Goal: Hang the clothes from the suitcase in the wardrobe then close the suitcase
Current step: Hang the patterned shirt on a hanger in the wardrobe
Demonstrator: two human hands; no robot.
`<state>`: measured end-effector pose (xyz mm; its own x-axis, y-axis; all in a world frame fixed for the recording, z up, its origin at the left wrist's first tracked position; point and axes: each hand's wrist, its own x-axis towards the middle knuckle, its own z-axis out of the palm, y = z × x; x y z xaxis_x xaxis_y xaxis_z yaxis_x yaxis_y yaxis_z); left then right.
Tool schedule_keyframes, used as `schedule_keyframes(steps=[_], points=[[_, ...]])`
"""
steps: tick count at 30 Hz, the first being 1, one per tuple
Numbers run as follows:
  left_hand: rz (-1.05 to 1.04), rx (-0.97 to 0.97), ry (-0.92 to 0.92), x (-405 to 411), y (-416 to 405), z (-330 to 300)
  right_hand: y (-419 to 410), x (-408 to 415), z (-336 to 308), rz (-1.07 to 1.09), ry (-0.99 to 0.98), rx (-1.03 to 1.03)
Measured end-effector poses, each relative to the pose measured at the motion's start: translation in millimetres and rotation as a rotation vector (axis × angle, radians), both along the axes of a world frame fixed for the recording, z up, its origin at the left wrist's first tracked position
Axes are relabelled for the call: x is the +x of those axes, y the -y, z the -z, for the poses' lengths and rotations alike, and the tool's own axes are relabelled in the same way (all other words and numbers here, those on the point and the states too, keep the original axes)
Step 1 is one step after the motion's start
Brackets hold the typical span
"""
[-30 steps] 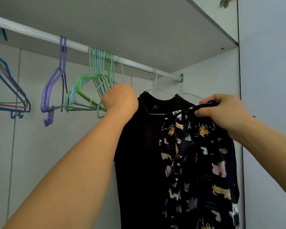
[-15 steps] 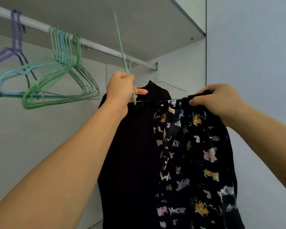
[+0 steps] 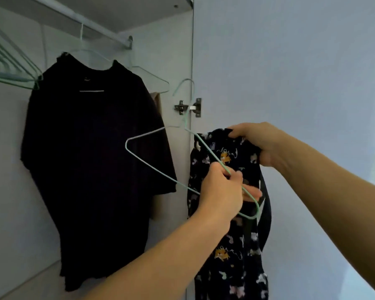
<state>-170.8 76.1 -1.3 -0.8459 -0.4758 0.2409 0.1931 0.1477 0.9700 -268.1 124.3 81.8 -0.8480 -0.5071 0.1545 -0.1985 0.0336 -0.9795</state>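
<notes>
Patterned garment (image 3: 232, 152) gripped by right hand (image 3: 260, 144); left hand (image 3: 221, 191) grips green hanger (image 3: 152, 167); no legible writing.

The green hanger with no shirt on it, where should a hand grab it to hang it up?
Grab the green hanger on its slanted shoulder wire, coming from below, as the left hand does. That leaves the hook free and pointing up toward the rail. The thin wire is easy to pinch there.

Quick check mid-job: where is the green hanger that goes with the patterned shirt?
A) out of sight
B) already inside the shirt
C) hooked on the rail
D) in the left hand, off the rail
D: the left hand grips the green hanger below the rail, beside the patterned shirt held by the right hand.
</notes>
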Motion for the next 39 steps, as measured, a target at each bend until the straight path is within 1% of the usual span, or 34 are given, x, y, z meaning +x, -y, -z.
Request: schedule_keyframes(steps=[3,5,7,9,10,11,12,13,15,16,17,18,20,21,24,26,28,32,34,37,39], points=[[0.061,-0.045,0.062,-22.0,-27.3,22.2,-23.3,0.2,17.7,-0.117,0.047,0.069],[0.109,-0.070,0.094,-32.7,-42.6,28.7,-37.5,-4.6,29.3,-0.191,-0.059,0.158],[0.155,-0.069,0.114,-37.7,-55.9,31.6,-49.1,-9.1,38.2,-0.176,-0.208,0.212],[0.271,-0.010,0.154,-36.5,-66.1,28.5,-61.7,-16.2,42.6,-0.109,-0.273,0.234],[0.328,-0.016,0.189,-34.1,-68.1,26.2,-68.8,-19.8,44.3,-0.087,-0.289,0.243],[0.340,-0.104,0.220,-33.4,-66.8,24.8,-76.5,-23.3,45.7,-0.074,-0.307,0.247],[0.283,-0.280,0.222,-32.6,-64.5,22.2,-84.3,-27.0,47.4,-0.068,-0.323,0.249],[0.150,-0.504,0.184,-35.4,-58.5,19.9,-91.5,-29.5,49.1,-0.071,-0.325,0.248],[-0.257,-0.948,0.096,-40.6,-48.1,6.9,-104.7,-33.9,51.4,-0.101,-0.285,0.217],[-0.375,-1.075,0.065,-42.3,-45.0,-0.5,-110.1,-35.5,52.3,-0.116,-0.254,0.192],[-0.383,-1.126,0.059,-47.3,-40.4,-6.2,-114.9,-36.6,52.8,-0.123,-0.231,0.170],[-0.308,-1.110,0.085,-52.0,-36.4,-11.9,-119.3,-38.1,52.9,-0.123,-0.217,0.152],[-0.103,-0.984,0.113,-61.9,-26.3,-20.0,-128.3,-39.3,52.1,-0.144,-0.180,0.112],[0.004,-0.953,0.117,-65.7,-22.2,-22.4,-133.6,-39.1,51.9,-0.169,-0.150,0.085],[0.318,-0.984,0.176,-72.0,-7.6,-24.6,-147.7,-39.7,49.9,-0.249,-0.091,0.019],[0.487,-0.875,0.238,-73.8,1.4,-25.1,-154.8,-41.4,48.0,-0.267,-0.072,-0.009],[0.581,-0.736,0.270,-74.1,6.0,-25.1,-161.8,-43.9,46.9,-0.273,-0.039,-0.034],[0.717,-0.505,0.316,-73.9,-3.2,-26.6,-164.5,-43.6,45.0,-0.289,-0.065,-0.002],[0.721,-0.434,0.307,-73.5,-15.2,-27.6,-161.0,-43.0,43.8,-0.294,-0.072,0.023],[0.559,-0.495,0.237,-74.3,-28.3,-29.9,-158.4,-43.4,43.5,-0.243,-0.081,0.078],[0.468,-0.548,0.161,-74.7,-28.5,-32.2,-156.6,-45.3,45.8,-0.147,-0.115,0.115]])
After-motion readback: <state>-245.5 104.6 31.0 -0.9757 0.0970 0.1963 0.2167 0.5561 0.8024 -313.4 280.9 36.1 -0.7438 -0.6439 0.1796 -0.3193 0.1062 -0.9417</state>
